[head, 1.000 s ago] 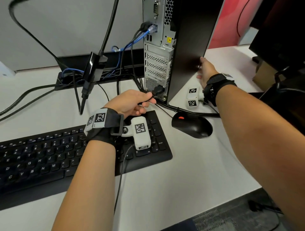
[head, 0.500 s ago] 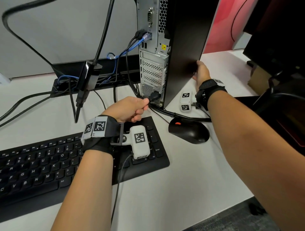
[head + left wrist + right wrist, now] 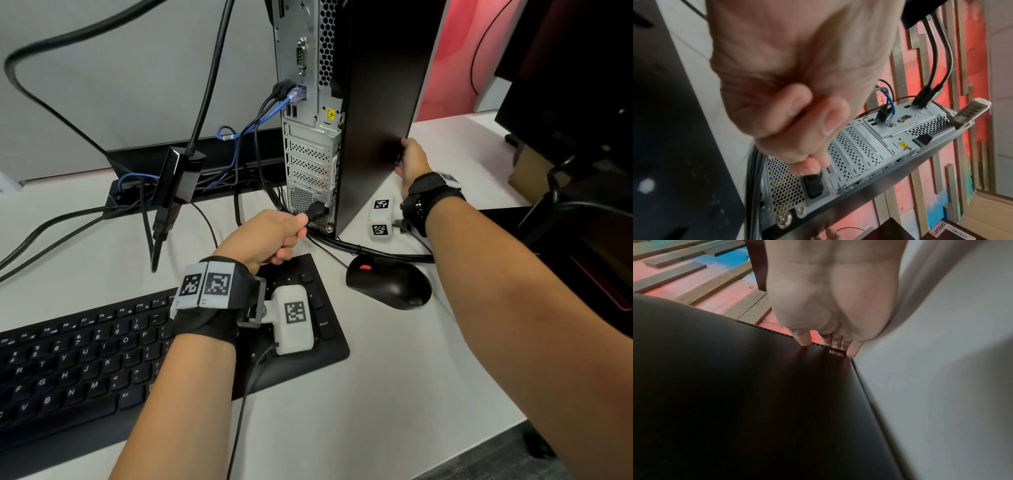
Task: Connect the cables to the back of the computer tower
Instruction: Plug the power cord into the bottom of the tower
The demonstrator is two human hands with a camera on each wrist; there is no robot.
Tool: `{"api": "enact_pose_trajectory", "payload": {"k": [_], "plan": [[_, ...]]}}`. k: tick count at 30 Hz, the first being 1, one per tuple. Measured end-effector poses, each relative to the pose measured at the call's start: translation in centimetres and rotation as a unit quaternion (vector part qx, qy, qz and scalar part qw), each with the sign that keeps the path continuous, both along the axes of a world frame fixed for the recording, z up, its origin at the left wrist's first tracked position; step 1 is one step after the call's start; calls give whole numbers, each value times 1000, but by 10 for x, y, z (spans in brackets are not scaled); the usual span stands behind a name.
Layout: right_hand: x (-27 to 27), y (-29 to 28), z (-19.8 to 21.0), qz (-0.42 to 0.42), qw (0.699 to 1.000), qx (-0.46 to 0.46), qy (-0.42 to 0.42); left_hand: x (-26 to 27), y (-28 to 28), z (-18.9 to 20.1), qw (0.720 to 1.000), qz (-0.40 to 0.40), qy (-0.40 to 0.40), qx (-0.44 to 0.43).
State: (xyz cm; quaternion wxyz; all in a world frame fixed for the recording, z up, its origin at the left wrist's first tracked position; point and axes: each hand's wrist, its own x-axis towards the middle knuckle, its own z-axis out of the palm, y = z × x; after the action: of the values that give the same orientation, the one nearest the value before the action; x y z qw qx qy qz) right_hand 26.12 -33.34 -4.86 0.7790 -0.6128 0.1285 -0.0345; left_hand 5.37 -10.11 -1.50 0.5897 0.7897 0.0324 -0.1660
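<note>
A: Where's the power plug (image 3: 317, 210)?

B: Centre of the head view, low on the tower's rear panel (image 3: 310, 161), pinched in the left hand (image 3: 265, 238), long axis aimed into the socket.

A: Right hand (image 3: 412, 164)?

B: Fingers curled round the tower's far edge, bracing it.

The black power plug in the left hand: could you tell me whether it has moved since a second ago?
Yes. The power plug has gone in toward the tower's back panel, with the left hand pinching it.
</note>
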Motion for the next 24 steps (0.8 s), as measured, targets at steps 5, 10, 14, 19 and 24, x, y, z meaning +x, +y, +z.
{"api": "enact_pose_trajectory", "payload": {"k": [5, 10, 14, 19, 24], "plan": [[12, 2, -1, -34, 999, -17, 27, 1, -1, 0, 1000, 3, -7, 10], [2, 7, 5, -65, 996, 27, 46, 1, 1, 0, 1000, 6, -9, 10], [-7, 8, 7, -76, 995, 49, 42, -1, 1, 2, 1000, 12, -11, 9], [-8, 4, 10, -77, 994, 42, 70, -1, 0, 2, 1000, 14, -8, 13], [-13, 2, 5, -85, 993, 60, 60, -2, 1, 2, 1000, 23, -5, 11]]}}
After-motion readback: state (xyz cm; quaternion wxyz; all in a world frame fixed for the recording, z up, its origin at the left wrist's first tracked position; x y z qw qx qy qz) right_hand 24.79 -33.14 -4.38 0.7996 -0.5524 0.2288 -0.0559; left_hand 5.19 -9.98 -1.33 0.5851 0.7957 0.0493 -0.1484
